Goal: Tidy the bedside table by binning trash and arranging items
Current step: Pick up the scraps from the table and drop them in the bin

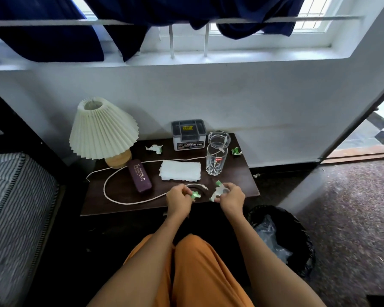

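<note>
Over the front edge of the dark bedside table [124, 202], my left hand [178, 199] pinches a small green-and-white crumpled wrapper [195, 195]. My right hand [231, 197] is closed on a larger white-and-green crumpled wrapper [217, 191]. Two more crumpled wrappers lie on the table: one [154, 148] behind the lamp side, one [236, 151] at the right edge by the glasses. A black-lined bin [282, 238] with clear plastic inside stands on the floor at the lower right of the table.
On the table are a pleated lamp [102, 129], a purple spectacle case [139, 178], a folded white tissue [180, 170], a tall glass [216, 161], a glass ashtray [219, 137], a grey organiser box [188, 135] and a white cable [124, 201]. A scrap [256, 175] lies on the floor.
</note>
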Tool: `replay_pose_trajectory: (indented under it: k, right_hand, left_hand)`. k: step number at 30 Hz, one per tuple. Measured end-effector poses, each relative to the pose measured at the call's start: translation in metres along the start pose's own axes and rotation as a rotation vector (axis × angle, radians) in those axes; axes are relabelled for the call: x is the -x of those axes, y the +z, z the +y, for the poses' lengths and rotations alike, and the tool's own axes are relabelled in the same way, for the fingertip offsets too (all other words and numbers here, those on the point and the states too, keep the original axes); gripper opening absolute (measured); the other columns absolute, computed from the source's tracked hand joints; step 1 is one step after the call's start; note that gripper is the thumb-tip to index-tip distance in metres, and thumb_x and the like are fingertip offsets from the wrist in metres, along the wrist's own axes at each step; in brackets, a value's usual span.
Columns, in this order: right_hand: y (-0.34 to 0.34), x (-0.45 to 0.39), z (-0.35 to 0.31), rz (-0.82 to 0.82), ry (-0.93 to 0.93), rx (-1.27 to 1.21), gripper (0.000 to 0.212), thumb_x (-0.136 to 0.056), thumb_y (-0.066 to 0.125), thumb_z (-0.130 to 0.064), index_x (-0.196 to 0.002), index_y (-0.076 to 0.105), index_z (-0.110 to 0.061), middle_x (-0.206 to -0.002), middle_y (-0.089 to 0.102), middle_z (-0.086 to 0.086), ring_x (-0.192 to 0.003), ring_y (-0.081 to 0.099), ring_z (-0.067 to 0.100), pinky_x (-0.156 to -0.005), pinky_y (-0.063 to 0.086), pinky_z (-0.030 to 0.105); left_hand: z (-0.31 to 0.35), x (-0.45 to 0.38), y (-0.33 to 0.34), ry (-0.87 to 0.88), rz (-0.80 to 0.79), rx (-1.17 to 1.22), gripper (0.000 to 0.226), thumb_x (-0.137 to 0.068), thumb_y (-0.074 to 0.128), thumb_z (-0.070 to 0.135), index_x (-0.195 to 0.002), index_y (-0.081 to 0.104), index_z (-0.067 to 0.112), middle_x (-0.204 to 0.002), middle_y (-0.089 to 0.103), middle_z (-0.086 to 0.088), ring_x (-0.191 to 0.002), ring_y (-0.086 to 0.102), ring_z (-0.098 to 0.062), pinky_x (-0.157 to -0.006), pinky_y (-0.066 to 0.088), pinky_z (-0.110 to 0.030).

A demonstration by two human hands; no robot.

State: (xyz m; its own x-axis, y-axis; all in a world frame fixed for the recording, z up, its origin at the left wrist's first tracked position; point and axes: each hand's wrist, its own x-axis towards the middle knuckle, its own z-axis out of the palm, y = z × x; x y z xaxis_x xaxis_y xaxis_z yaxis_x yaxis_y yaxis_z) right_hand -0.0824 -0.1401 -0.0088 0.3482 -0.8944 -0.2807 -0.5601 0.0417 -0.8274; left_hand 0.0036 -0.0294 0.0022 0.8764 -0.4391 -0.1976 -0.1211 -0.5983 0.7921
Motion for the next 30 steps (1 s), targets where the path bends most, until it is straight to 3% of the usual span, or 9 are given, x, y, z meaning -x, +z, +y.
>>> replay_pose_trajectory:
  k: [7, 10, 11, 15, 18, 21, 25, 28, 30]
  right_hand:
    - [-0.025, 0.019, 0.0, 0.138, 0.117, -0.351, 0.009, -0.071, 0.074, -0.023, -0.073, 0.072, -0.014, -0.06, 0.066, -0.006, -0.062, 0.061, 0.008, -0.057, 0.043, 0.017]
    - [-0.038, 0.02, 0.009, 0.129, 0.123, -0.283, 0.017, -0.063, 0.08, -0.017, -0.074, 0.067, -0.016, -0.069, 0.067, 0.0, -0.065, 0.06, 0.013, -0.063, 0.045, 0.021]
    - [-0.043, 0.02, 0.015, 0.127, 0.126, -0.246, 0.014, -0.065, 0.078, -0.013, -0.072, 0.067, -0.016, -0.073, 0.068, 0.002, -0.07, 0.062, 0.015, -0.068, 0.046, 0.023]
    - [-0.062, 0.018, 0.041, 0.132, 0.134, -0.177, 0.009, -0.073, 0.071, -0.014, -0.067, 0.067, -0.019, -0.072, 0.067, 0.0, -0.08, 0.062, 0.017, -0.069, 0.04, 0.022]
    - [-0.075, 0.015, 0.062, 0.147, 0.129, -0.14, 0.006, -0.077, 0.069, -0.017, -0.072, 0.071, -0.019, -0.066, 0.063, -0.005, -0.081, 0.062, 0.018, -0.07, 0.043, 0.025]
    - [-0.091, 0.01, 0.083, 0.197, 0.142, -0.103, 0.005, -0.08, 0.07, -0.02, -0.078, 0.067, -0.017, -0.075, 0.063, -0.001, -0.081, 0.057, 0.017, -0.072, 0.041, 0.026]
    - [-0.109, 0.003, 0.112, 0.287, 0.211, -0.073, 0.003, -0.079, 0.065, -0.009, -0.078, 0.065, -0.012, -0.086, 0.07, 0.009, -0.086, 0.061, 0.024, -0.079, 0.046, 0.03]
    - [-0.12, 0.0, 0.132, 0.319, 0.234, -0.026, 0.01, -0.081, 0.062, -0.006, -0.086, 0.071, -0.007, -0.094, 0.072, 0.014, -0.095, 0.064, 0.03, -0.082, 0.046, 0.028]
    - [-0.128, -0.002, 0.148, 0.348, 0.241, 0.012, 0.015, -0.083, 0.061, -0.007, -0.092, 0.073, -0.004, -0.099, 0.072, 0.016, -0.097, 0.064, 0.03, -0.083, 0.045, 0.029]
  left_hand:
    - [0.027, 0.022, 0.012, -0.172, 0.007, 0.277, 0.024, -0.07, 0.073, 0.025, -0.049, 0.063, 0.017, -0.051, 0.058, 0.009, -0.057, 0.055, -0.009, -0.056, 0.041, -0.016]
    - [0.033, 0.029, 0.026, -0.17, -0.043, 0.301, 0.014, -0.069, 0.076, 0.017, -0.057, 0.069, 0.017, -0.059, 0.064, 0.005, -0.058, 0.059, -0.009, -0.051, 0.043, -0.01]
    - [0.035, 0.032, 0.032, -0.154, -0.064, 0.278, 0.003, -0.071, 0.073, 0.013, -0.067, 0.073, 0.013, -0.07, 0.069, -0.001, -0.067, 0.064, -0.015, -0.059, 0.047, -0.014]
    - [0.04, 0.042, 0.063, -0.112, -0.13, 0.187, 0.024, -0.079, 0.059, 0.002, -0.096, 0.074, 0.008, -0.099, 0.073, -0.012, -0.094, 0.067, -0.025, -0.082, 0.051, -0.027]
    - [0.042, 0.052, 0.088, -0.072, -0.171, 0.148, 0.023, -0.079, 0.059, 0.004, -0.093, 0.076, 0.01, -0.092, 0.075, -0.013, -0.081, 0.068, -0.025, -0.071, 0.049, -0.024]
    - [0.042, 0.061, 0.115, -0.055, -0.195, 0.104, 0.016, -0.08, 0.063, 0.008, -0.089, 0.075, 0.011, -0.088, 0.075, -0.01, -0.083, 0.069, -0.024, -0.077, 0.052, -0.026]
    - [0.041, 0.071, 0.142, -0.105, -0.221, 0.106, 0.017, -0.078, 0.062, 0.002, -0.07, 0.058, 0.016, -0.068, 0.064, -0.002, -0.065, 0.069, -0.022, -0.069, 0.058, -0.029]
    - [0.039, 0.077, 0.161, -0.127, -0.236, 0.038, 0.028, -0.074, 0.065, 0.002, -0.058, 0.053, 0.023, -0.065, 0.063, 0.001, -0.071, 0.068, -0.021, -0.06, 0.053, -0.022]
    - [0.038, 0.082, 0.181, -0.142, -0.271, -0.001, 0.027, -0.073, 0.066, 0.003, -0.058, 0.054, 0.022, -0.076, 0.069, -0.006, -0.078, 0.067, -0.022, -0.071, 0.055, -0.028]
